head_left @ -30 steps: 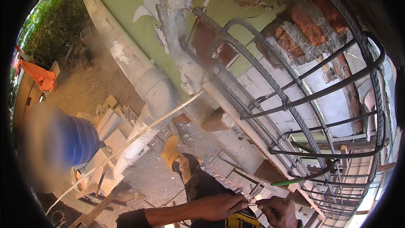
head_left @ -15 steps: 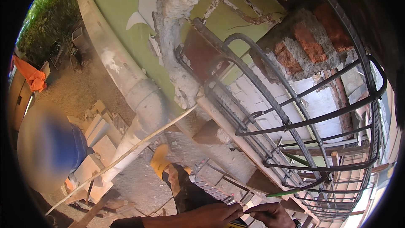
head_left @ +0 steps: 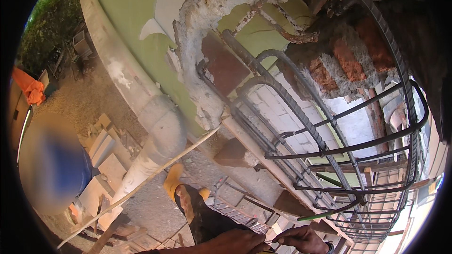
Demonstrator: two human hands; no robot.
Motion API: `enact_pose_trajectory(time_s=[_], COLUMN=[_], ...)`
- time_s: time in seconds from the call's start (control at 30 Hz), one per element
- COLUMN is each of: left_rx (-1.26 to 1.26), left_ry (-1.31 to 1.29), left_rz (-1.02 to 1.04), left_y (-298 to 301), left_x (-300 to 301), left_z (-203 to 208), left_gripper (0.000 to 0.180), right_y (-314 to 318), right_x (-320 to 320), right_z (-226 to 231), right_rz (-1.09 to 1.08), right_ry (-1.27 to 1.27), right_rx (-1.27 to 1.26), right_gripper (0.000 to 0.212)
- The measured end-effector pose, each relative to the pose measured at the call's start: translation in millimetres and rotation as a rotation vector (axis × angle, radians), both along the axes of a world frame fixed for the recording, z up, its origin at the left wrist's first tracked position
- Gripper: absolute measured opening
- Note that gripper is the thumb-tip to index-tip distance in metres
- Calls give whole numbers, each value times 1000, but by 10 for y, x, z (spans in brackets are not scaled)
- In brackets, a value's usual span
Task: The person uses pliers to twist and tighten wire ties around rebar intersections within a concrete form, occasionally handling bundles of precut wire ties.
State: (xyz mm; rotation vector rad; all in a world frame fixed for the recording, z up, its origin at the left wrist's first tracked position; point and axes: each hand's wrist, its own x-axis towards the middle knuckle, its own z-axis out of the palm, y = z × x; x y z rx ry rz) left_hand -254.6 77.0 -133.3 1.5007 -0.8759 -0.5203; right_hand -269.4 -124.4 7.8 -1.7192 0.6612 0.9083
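At the lower edge, my left hand (head_left: 242,241) is closed, with thumb and fingers pressed together. Just right of it, my right hand (head_left: 303,240) pinches with thumb and forefinger, and its fingertips point toward the left hand. Something thin and dark seems to lie between the two hands, too small to name. Above and right of them runs a rebar cage (head_left: 306,122) of ribbed bars and bent stirrups, apart from both hands. A green rod end (head_left: 308,217) shows on the cage just above my right hand.
A leg in a yellow boot (head_left: 173,181) stands below. A long thin stick (head_left: 141,184) crosses a pale pipe (head_left: 162,124). At the left is a blurred person in blue (head_left: 77,167) near stacked boards (head_left: 110,162). Broken concrete (head_left: 200,23) and exposed brick (head_left: 348,59) edge the green wall.
The view has shifted slightly. Both hands stay close together at the lower edge, with the left hand a little lower and more of its forearm out of view.
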Motion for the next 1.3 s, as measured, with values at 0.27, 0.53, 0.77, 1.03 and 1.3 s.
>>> enact_pose_trajectory(time_s=[0.27, 0.53, 0.77, 1.03, 1.3], left_rx=[-86, 36, -136, -185, -256], left_ry=[-326, 265, 116, 224, 67], left_rz=[45, -232, 178, 268, 937], left_y=[35, 59, 102, 497, 487], left_x=[57, 302, 711, 1299, 2266], left_z=[23, 245, 545, 885, 992], left_gripper=[23, 36, 25, 30, 25], right_y=[32, -75, 262, 411, 733], right_x=[68, -86, 289, 510, 740], right_z=[134, -54, 223, 444, 425], right_rz=[-17, -96, -55, -177, -226], right_ry=[114, -173, -467, -553, -736], right_rx=[52, 29, 24, 30, -27], right_gripper=[24, 12, 18, 16, 17])
